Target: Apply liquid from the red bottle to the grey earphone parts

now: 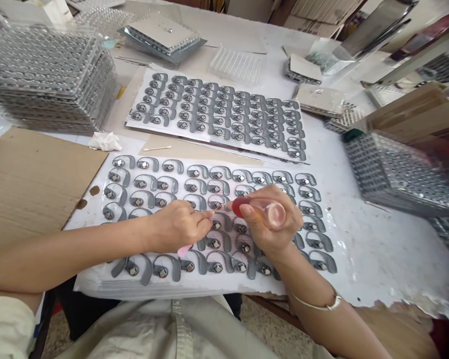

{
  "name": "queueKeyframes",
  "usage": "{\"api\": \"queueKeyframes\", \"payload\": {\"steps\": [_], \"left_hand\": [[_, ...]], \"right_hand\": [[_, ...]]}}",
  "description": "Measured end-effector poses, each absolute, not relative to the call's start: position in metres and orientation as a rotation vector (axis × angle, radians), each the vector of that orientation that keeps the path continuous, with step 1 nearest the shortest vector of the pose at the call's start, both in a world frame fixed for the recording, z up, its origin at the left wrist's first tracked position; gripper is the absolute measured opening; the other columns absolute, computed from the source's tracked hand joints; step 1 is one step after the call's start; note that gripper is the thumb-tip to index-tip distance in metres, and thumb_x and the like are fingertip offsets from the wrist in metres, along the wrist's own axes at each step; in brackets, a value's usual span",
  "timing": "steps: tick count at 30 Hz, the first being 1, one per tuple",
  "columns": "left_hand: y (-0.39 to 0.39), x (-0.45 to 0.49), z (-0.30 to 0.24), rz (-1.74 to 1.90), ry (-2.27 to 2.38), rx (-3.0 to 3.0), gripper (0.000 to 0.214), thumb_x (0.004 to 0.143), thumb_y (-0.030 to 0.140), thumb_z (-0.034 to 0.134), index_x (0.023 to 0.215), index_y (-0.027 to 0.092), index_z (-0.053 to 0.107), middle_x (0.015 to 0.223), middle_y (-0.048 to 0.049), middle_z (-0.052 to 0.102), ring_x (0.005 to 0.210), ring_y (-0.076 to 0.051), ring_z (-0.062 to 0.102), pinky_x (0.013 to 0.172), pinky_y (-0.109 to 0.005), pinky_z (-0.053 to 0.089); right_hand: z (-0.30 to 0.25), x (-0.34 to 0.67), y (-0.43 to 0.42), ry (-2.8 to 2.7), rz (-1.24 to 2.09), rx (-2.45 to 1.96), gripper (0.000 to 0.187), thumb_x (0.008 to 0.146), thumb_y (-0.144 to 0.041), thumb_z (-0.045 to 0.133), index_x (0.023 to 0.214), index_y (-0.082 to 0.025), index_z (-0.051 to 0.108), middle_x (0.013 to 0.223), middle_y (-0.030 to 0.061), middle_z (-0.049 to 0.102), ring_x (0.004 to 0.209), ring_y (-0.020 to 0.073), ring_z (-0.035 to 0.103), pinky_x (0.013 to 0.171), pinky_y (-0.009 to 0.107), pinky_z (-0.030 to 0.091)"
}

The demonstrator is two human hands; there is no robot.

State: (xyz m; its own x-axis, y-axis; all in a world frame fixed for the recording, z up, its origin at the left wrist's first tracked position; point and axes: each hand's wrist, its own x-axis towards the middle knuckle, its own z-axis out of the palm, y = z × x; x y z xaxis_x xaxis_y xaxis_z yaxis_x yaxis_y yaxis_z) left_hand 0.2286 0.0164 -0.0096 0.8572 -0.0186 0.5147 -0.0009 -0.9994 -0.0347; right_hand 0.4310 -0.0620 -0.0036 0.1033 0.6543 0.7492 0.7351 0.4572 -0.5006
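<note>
My left hand (177, 227) is closed in a pinch on a thin pink stick (185, 249) with a yellow tip, held over the near white sheet (97, 209) of grey ear-hook parts (194, 187). My right hand (273, 219) is wrapped round a small clear bottle (271, 212) with a red nozzle (237, 205), which points left toward the stick's tip. Both hands meet above the middle rows of the sheet, hiding several parts beneath them.
A second sheet of grey parts (220, 114) lies behind. Stacks of clear blister trays (45, 75) stand at far left, more trays (396, 174) at right. Brown cardboard (33, 179) lies at left, with a crumpled tissue (105, 142) and a cotton swab (157, 148) nearby.
</note>
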Motion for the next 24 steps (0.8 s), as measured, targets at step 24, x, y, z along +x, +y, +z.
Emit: {"api": "queueKeyframes", "payload": {"steps": [24], "left_hand": [[0.030,0.224,-0.016,-0.709,-0.090,-3.291,0.018,0.088,0.015,0.047,0.098,0.014,0.062,0.076,-0.0050,0.072,0.060,-0.013,0.066,0.056,-0.022,0.054]], "right_hand": [[-0.002,0.431,-0.064,-1.612,-0.089,-1.220,0.014,0.076,-0.018,0.070,0.074,-0.020,0.056,0.067,-0.0007,0.062,0.057,0.0127,0.055,0.050,0.028,0.046]]}}
